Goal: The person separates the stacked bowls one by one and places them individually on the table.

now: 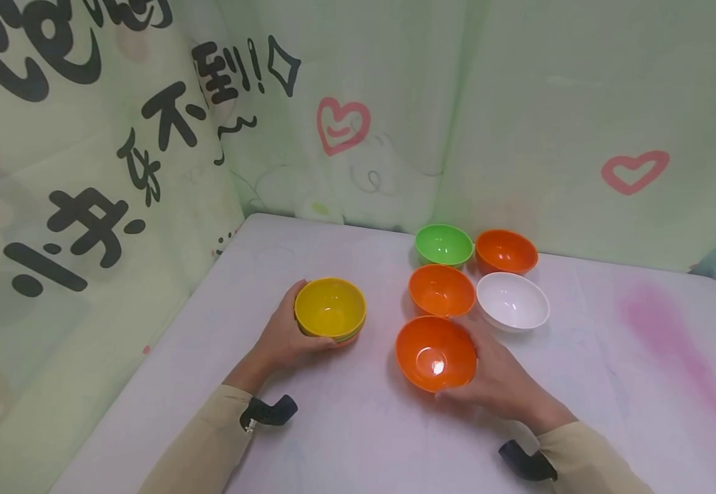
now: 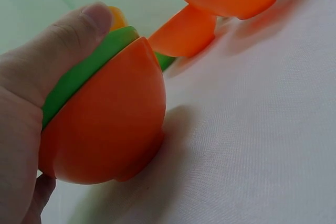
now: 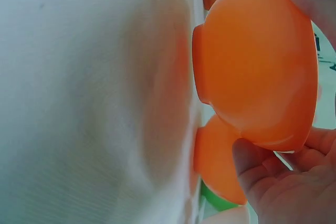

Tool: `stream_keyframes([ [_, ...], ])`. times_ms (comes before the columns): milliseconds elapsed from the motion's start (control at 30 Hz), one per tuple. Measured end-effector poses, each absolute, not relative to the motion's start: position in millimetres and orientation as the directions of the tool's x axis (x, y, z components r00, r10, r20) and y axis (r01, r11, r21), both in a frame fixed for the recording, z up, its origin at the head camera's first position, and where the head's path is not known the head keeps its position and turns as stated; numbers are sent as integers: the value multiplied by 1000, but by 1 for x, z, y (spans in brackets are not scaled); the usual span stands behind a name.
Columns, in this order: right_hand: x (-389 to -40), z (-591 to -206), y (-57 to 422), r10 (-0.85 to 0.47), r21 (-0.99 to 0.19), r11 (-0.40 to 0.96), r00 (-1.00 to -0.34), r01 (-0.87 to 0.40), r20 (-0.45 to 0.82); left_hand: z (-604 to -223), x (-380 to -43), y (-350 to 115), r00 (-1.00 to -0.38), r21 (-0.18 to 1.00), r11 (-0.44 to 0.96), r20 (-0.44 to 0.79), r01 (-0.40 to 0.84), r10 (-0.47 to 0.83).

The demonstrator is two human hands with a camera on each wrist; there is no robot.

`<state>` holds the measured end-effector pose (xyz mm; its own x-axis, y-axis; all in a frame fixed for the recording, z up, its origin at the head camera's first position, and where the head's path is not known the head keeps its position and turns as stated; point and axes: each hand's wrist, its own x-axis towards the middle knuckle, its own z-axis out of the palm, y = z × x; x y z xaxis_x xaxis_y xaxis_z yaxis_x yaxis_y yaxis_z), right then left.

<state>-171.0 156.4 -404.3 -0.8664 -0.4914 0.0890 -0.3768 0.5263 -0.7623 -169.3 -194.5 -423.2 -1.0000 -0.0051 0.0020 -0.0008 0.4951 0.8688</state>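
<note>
My left hand (image 1: pixel 284 337) grips a nested stack of bowls, its thumb over the near side. On top of the stack is a yellow bowl (image 1: pixel 331 310); below it come a green bowl (image 2: pixel 79 80) and an orange bowl (image 2: pixel 115 114) at the bottom. To the right, my right hand (image 1: pixel 500 377) holds another orange bowl (image 1: pixel 433 353) by its right side, thumb at the near rim and fingers at the far one. In the right wrist view that bowl's foot stands close over the white cloth, with a shadow beside it.
Beyond the right hand stand a second orange bowl (image 1: pixel 441 291), a white bowl (image 1: pixel 512 302), a green bowl (image 1: pixel 444 244) and a further orange bowl (image 1: pixel 506 252), close together. A white cloth covers the table (image 1: pixel 605 398). A printed curtain (image 1: pixel 518 103) hangs behind and at the left.
</note>
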Motion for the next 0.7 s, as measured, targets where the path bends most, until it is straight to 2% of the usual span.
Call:
stream_keyframes([
  [700,-161,-406,155,-425,-729,634,-904,-258,-49,-422,-166,-198,-1000,871,492,3,6,6],
])
